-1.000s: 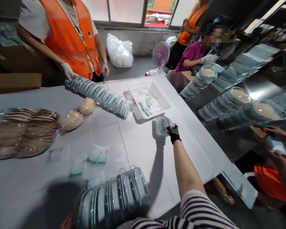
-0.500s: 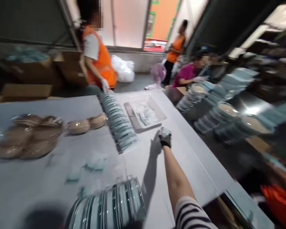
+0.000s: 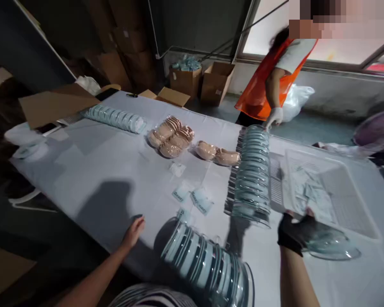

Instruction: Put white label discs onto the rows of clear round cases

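My left hand (image 3: 135,230), bare, is over the table at lower centre-left, fingers curled together; a small dark thing shows at the fingertips, too small to name. My right hand (image 3: 295,231), in a dark fingerless glove, holds a clear plastic piece (image 3: 333,244), blurred, in front of the white basket (image 3: 360,200) of small packets. Between my hands lies a near row of clear, pale-green plastic packages (image 3: 208,264). Beyond it are loose small printed packets (image 3: 201,201). A second row of clear packages (image 3: 252,170) stands left of the basket.
Bagged beige items (image 3: 171,137) and a beige pair (image 3: 217,154) lie mid-table. Another clear row (image 3: 115,118) is at the far left, near an open carton (image 3: 57,104). A person in an orange vest (image 3: 262,94) stands across the table, a gloved hand at the second row.
The view has swung left. My left hand has come into view. My right hand, before stretched out near the basket with a small pale thing, is nearer and shows a wider clear piece.
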